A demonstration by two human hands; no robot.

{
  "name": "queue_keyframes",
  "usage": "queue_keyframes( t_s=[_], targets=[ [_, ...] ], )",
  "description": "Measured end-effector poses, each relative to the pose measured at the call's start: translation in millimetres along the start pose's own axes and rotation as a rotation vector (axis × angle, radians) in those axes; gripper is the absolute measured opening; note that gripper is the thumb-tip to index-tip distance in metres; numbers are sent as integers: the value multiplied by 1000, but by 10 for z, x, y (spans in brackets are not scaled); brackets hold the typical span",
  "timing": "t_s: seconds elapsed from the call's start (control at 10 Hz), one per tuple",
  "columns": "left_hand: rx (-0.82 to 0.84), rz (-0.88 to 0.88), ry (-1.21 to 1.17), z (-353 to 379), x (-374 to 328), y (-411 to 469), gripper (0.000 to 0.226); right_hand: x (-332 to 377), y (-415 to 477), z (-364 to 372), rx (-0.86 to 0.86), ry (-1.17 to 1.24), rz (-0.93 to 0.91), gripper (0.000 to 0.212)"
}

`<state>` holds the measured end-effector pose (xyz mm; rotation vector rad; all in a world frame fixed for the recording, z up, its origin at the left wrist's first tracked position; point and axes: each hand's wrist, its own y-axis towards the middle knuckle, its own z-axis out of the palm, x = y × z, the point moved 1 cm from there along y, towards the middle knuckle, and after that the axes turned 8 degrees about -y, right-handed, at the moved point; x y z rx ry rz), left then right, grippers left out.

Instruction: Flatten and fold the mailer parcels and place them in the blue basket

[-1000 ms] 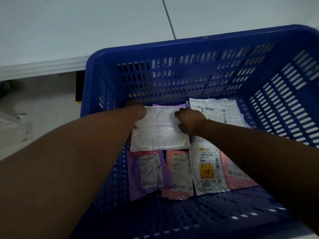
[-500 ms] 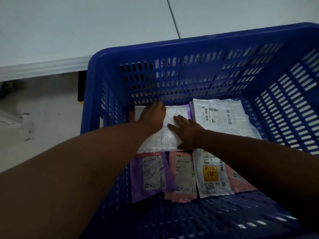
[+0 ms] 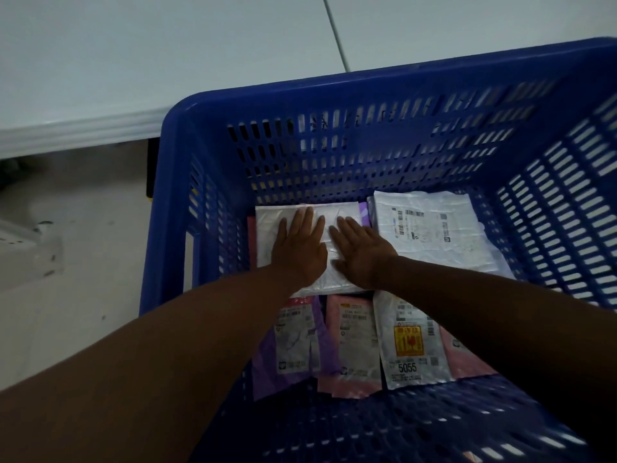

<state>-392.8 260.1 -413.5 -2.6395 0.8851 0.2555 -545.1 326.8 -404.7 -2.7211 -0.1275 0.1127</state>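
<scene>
Head view: left hand (image 3: 298, 250), right hand (image 3: 362, 255) press crinkled mailer (image 3: 267, 228).

One blue basket (image 3: 367, 90) holds at least six mailer parcels (image 3: 427, 235): three white, two pink, one purple.

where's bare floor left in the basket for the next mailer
Widest bare patch: blue basket floor along the near wall, bordered by the purple mailer, pink mailer and 5055 mailer. A thin strip runs along the left wall, beside the plain white mailer under the left hand and right hand. The far half is crowded, with the labelled white mailer at far right.
</scene>
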Motion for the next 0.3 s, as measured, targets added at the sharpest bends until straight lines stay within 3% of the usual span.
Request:
queue_keyframes(
  t_s=[0.1,0.3],
  targets=[
    [33,-13,17,56,21,-14,66,-37,7,51,63,3,-11,74],
    [29,-25,43,-27,-33,28,66,-19,-47,-78,8,43,-9,73]
  ],
)
